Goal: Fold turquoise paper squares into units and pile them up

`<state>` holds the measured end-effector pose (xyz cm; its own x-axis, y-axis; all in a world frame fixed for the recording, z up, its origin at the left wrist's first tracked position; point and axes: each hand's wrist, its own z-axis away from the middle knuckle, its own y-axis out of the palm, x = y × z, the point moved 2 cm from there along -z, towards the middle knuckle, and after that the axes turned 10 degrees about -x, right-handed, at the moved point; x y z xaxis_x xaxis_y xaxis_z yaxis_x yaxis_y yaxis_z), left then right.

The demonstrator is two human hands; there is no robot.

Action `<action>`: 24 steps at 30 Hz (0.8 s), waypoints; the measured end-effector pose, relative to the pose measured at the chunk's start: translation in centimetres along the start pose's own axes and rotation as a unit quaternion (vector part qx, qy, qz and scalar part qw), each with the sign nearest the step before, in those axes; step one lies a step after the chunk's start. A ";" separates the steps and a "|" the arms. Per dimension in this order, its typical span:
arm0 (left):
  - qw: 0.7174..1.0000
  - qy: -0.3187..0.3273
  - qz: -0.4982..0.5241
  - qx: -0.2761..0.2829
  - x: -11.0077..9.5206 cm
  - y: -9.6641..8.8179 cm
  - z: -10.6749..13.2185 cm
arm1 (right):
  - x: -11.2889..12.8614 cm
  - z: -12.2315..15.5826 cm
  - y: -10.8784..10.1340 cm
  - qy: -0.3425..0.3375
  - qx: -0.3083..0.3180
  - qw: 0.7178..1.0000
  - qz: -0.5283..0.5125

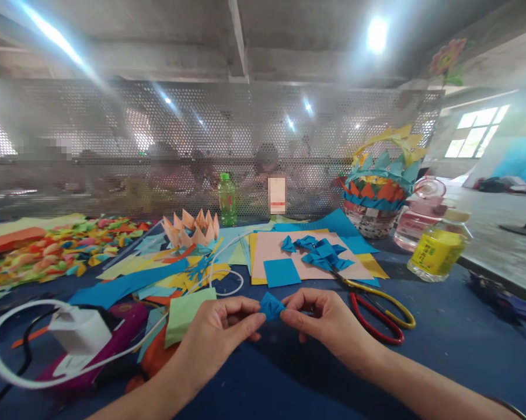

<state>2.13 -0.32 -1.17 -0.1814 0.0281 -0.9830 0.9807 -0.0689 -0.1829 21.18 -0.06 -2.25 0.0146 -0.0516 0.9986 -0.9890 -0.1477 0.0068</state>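
Observation:
Between my two hands is a small folded piece of blue paper (271, 305), held just above the dark blue tabletop. My left hand (230, 321) pinches its left corner between thumb and fingers. On the opposite corner, my right hand (313, 312) has a like pinch. Beyond them lies a flat blue paper square (282, 273) on a pink sheet (267, 248). Several folded blue paper pieces (326, 254) are heaped on the same sheet. Scissors (379, 312) with one red and one yellow handle lie right of my right hand, blades toward the heap.
At left, a white charger (81, 329) sits on a purple power strip (131, 321), its cable looping about. Coloured scraps (65, 245), a ring of peach paper points (190, 228), and a green bottle (227, 199) stand farther back. A paper basket (374, 195) and yellow-labelled bottle (438, 248) are right.

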 end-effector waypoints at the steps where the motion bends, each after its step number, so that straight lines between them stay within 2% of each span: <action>1: 1.000 0.003 0.001 -0.007 0.1 0.0 0.0 | 0.0 0.0 0.1 -0.001 -0.003 1.000 0.006; 5: 0.999 0.020 0.018 -0.020 0.2 0.2 0.2 | 0.0 0.2 0.2 -0.011 -0.013 0.999 0.028; 9: 1.000 0.013 0.015 -0.002 0.4 0.3 0.1 | 0.0 0.3 0.3 -0.029 -0.021 0.999 0.027; 16: 1.000 0.002 0.009 0.023 1.0 0.2 0.1 | -0.1 0.2 0.3 -0.016 -0.046 0.998 0.045; 21: 1.000 -0.009 0.012 0.011 0.6 0.3 0.3 | -0.4 0.3 0.3 -0.019 -0.039 0.998 0.055; 24: 1.000 -0.018 0.011 -0.006 0.3 0.3 0.4 | -0.7 0.1 0.4 -0.014 -0.013 0.999 0.033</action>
<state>2.36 -0.76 -1.54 -0.1618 -0.0093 -0.9868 0.9853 -0.0567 -0.1611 20.84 -0.23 -2.98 -0.0479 -0.0889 0.9949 -0.9913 -0.1181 -0.0582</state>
